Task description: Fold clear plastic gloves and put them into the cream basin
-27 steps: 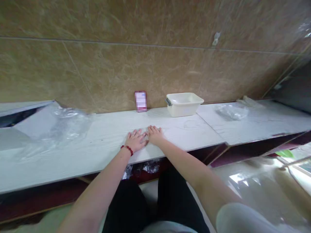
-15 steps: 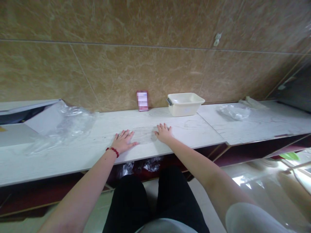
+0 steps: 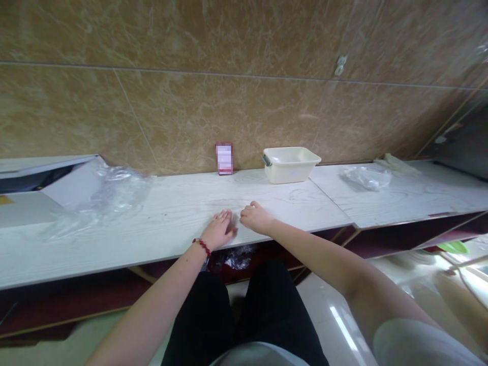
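My left hand (image 3: 219,229) rests on the white wood-grain counter (image 3: 175,203), near its front edge. Its fingers are stretched out, with a red bead bracelet (image 3: 203,246) on the wrist. Close by on the right, my right hand (image 3: 256,218) has its fingers curled in towards the palm, and no object shows in it. A small gap separates the two hands. Behind them a phone-like device (image 3: 224,158) with a blurred screen leans upright against the wall. To its right stands a cream plastic bin (image 3: 292,165) with a grey handle.
On the left is an opened white box (image 3: 68,188) beside crumpled clear plastic (image 3: 124,190). Another clear plastic bag (image 3: 368,178) lies on the right part of the counter. Shelves beneath hold more plastic wrap (image 3: 238,257). A brown marbled wall (image 3: 229,112) rises behind.
Both hands lay flat with spread fingers before. My left hand has moved right, towards the other, its fingers closer together. My right hand has shifted slightly left and its fingers have curled in.
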The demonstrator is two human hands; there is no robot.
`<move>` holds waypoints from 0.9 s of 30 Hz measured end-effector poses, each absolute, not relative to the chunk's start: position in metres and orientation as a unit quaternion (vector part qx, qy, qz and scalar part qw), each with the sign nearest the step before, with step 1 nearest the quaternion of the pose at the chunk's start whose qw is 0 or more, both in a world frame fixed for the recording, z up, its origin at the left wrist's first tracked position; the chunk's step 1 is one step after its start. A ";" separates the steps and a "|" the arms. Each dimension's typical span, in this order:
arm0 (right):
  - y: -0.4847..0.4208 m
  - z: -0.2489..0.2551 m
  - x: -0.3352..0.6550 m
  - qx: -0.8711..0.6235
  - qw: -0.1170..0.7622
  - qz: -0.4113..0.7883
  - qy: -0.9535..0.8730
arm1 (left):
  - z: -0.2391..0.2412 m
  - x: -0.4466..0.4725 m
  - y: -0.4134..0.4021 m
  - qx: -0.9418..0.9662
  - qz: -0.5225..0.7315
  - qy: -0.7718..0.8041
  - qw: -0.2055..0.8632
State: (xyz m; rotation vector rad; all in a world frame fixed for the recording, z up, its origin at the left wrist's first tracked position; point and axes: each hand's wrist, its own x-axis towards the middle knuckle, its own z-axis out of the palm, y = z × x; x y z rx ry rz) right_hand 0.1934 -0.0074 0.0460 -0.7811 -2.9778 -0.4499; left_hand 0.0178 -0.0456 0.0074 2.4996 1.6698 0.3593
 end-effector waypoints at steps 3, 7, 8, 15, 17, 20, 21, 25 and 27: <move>-0.007 0.046 0.190 -0.254 0.006 -0.156 -0.954 | 0.008 0.026 -0.045 0.819 0.117 0.559 0.051; -0.003 0.046 0.190 -0.262 0.030 -0.154 -0.952 | 0.010 0.027 -0.042 0.812 0.114 0.571 0.042; -0.002 0.047 0.190 -0.266 0.042 -0.153 -0.951 | 0.011 0.027 -0.041 0.812 0.111 0.572 0.044; 0.018 0.056 0.192 -0.265 0.173 -0.025 -0.948 | 0.027 0.023 -0.025 0.787 0.145 0.595 0.080; 0.029 0.058 0.194 -0.297 0.263 0.079 -0.915 | 0.040 0.017 -0.018 0.753 0.194 0.609 0.155; 0.049 0.060 0.194 -0.369 0.366 0.298 -0.801 | 0.067 0.005 -0.010 0.653 0.310 0.573 0.386; 0.056 0.060 0.194 -0.386 0.373 0.379 -0.754 | 0.075 0.001 -0.008 0.596 0.346 0.536 0.487; 0.074 0.061 0.185 -0.371 0.302 0.633 -0.609 | 0.094 -0.014 0.004 0.410 0.430 0.402 0.697; 0.079 0.062 0.179 -0.334 0.264 0.702 -0.571 | 0.090 -0.021 0.015 0.359 0.451 0.384 0.721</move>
